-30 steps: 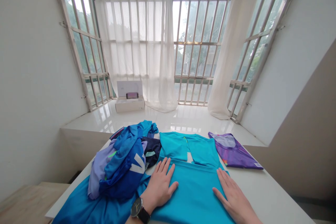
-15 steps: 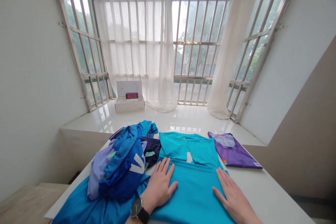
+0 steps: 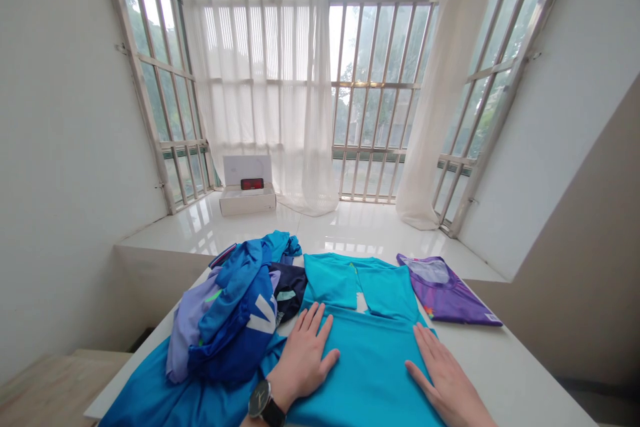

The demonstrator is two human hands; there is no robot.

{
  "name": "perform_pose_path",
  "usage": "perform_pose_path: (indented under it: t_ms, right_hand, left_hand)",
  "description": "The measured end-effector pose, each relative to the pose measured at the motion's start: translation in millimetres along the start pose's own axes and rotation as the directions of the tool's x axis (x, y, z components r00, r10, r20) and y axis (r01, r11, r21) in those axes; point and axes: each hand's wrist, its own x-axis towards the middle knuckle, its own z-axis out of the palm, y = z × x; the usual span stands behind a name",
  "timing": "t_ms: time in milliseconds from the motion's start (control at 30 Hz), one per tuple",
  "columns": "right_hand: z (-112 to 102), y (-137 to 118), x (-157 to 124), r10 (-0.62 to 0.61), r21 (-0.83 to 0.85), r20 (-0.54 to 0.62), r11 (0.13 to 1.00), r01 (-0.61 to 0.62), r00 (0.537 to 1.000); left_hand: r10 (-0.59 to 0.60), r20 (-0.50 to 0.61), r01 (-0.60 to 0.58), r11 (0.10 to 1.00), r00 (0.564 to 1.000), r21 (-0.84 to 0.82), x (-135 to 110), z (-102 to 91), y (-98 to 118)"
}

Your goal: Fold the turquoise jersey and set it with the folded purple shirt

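Note:
A turquoise shirt (image 3: 373,360) lies partly folded on the white table, its sleeves turned inward and its lower part doubled up over them. My left hand (image 3: 309,352) rests flat on the shirt's left edge, fingers apart, with a black watch on the wrist. On the right edge my right hand (image 3: 440,367) lies flat too, thumb spread from the fingers. Neither hand grips the cloth. Close to my left hand is a heap of crumpled shirts (image 3: 240,320) in blue, lilac and navy.
A folded purple shirt (image 3: 450,293) lies at the table's right. Behind the white table (image 3: 530,373), a white ledge (image 3: 360,223) holds an open white box (image 3: 247,202) with a small dark-and-red device (image 3: 252,183) in it. Sheer curtains (image 3: 305,113) hang before barred windows.
Both hands stay flat on the turquoise shirt. The view has shifted very slightly; the small device's display looks different, darker and redder.

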Motion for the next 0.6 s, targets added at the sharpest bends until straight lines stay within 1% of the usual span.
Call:
perform_pose_path:
  t_ms: [133,233,400,600]
  right_hand:
    - [2.6,2.5,0.3,-0.005,0.013,-0.024,1.000,0.006,1.000]
    - [2.3,2.5,0.2,-0.007,0.004,-0.014,1.000,0.007,1.000]
    - [-0.5,0.1,-0.8,0.000,-0.027,0.025,1.000,0.001,1.000]
    - [0.0,-0.2,-0.9,-0.002,-0.012,0.007,1.000,0.002,1.000]
  left_hand:
    - [0.004,-0.019,-0.004,1.000,1.000,0.008,-0.1,2.3,-1.5]
    - [0.007,-0.033,-0.007,1.000,0.999,0.014,-0.3,3.6,-2.2]
    - [0.008,-0.018,-0.008,1.000,1.000,0.010,-0.2,1.6,-0.9]
    - [0.009,-0.015,-0.008,1.000,1.000,0.017,-0.4,2.2,-0.6]
